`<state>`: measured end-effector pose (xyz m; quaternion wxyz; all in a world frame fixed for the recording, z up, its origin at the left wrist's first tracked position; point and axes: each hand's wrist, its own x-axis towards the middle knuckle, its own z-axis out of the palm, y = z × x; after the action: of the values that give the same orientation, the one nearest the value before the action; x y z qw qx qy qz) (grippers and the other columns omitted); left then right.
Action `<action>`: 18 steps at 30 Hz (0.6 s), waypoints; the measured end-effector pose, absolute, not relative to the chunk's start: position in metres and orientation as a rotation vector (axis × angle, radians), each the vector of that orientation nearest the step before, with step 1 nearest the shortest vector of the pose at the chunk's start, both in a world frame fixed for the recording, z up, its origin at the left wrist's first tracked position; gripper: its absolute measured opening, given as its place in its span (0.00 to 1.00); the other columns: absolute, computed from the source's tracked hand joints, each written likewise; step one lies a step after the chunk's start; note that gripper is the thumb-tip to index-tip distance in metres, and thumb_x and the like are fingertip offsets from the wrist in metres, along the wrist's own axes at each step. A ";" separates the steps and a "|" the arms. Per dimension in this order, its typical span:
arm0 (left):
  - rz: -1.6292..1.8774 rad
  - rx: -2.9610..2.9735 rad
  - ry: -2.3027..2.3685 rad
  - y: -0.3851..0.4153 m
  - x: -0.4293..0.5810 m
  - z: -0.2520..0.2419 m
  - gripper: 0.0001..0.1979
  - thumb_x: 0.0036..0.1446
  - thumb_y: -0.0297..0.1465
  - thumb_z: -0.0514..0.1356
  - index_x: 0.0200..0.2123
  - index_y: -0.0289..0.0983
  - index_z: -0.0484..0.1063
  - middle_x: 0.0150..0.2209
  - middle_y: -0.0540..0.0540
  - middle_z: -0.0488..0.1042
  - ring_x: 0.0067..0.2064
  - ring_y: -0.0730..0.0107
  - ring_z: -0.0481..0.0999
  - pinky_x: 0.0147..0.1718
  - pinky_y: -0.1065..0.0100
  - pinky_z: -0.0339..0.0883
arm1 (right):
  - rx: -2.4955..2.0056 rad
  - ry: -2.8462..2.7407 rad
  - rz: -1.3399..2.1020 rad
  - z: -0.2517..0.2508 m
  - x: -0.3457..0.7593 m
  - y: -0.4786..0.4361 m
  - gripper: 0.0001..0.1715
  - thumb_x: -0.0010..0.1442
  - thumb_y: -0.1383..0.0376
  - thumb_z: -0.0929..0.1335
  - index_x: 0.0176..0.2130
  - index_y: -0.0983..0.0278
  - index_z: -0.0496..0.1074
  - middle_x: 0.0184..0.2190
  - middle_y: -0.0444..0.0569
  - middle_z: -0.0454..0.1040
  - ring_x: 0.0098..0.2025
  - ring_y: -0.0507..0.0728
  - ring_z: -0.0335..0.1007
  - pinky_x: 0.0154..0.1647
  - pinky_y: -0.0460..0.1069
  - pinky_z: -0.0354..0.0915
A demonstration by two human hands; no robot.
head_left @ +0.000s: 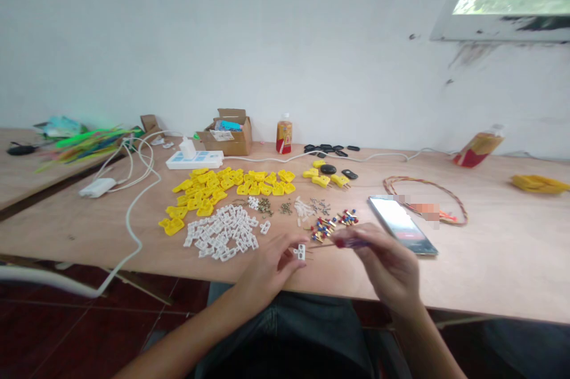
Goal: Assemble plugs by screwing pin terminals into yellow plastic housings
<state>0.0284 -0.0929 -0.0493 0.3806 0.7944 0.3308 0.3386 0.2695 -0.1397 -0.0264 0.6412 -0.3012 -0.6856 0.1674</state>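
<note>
My left hand (267, 266) pinches a small white plastic connector block (300, 252) with thin metal pins sticking out of it. My right hand (383, 266) holds a small screwdriver (351, 243) with a red and blue handle, its thin shaft pointing left towards the block. The shaft tip and the block are close, but I cannot tell if they touch. Just beyond my hands lie a cluster of red and blue tipped terminals (325, 228), small brass screws (265, 207), a heap of white connector blocks (220, 232) and many yellow plastic shells (227, 189).
A smartphone (401, 224) lies to the right on the plywood table (490, 248), near a twisted wire loop (427, 201). At the back stand a power strip (195, 159), cardboard box (227, 136), bottle (284, 134) and black plastic parts (329, 150). A white cable (133, 230) hangs over the front edge.
</note>
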 end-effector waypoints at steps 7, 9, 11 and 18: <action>0.829 1.950 0.914 -0.093 0.029 -0.047 0.18 0.58 0.24 0.71 0.51 0.41 0.78 0.48 0.48 0.82 0.45 0.63 0.81 0.50 0.63 0.74 | -1.235 -1.580 -0.367 -0.043 0.353 -0.157 0.04 0.63 0.65 0.77 0.40 0.55 0.83 0.45 0.48 0.88 0.42 0.63 0.88 0.49 0.59 0.82; 0.815 1.889 0.923 -0.093 0.029 -0.049 0.17 0.58 0.26 0.72 0.50 0.41 0.78 0.46 0.48 0.82 0.44 0.62 0.82 0.48 0.63 0.74 | -1.343 -1.690 -0.502 -0.058 0.371 -0.155 0.04 0.67 0.62 0.74 0.42 0.55 0.83 0.46 0.48 0.88 0.41 0.62 0.88 0.42 0.55 0.83; 0.811 1.830 0.922 -0.092 0.029 -0.050 0.17 0.57 0.26 0.73 0.49 0.40 0.79 0.45 0.48 0.82 0.42 0.63 0.82 0.45 0.65 0.75 | -1.382 -1.805 -0.545 -0.072 0.382 -0.150 0.08 0.70 0.61 0.71 0.42 0.56 0.83 0.45 0.48 0.88 0.40 0.61 0.88 0.39 0.54 0.83; 0.816 1.826 0.931 -0.091 0.030 -0.046 0.24 0.48 0.24 0.78 0.48 0.41 0.80 0.36 0.52 0.80 0.37 0.66 0.78 0.42 0.67 0.73 | -1.226 -1.914 -0.345 -0.049 0.332 -0.134 0.09 0.68 0.62 0.73 0.48 0.55 0.83 0.43 0.52 0.85 0.44 0.64 0.83 0.48 0.60 0.79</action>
<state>0.0300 -0.0912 -0.0462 0.4509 0.7388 0.3767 0.3301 0.3319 -0.1342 -0.0489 0.4090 -0.4868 -0.7596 -0.1368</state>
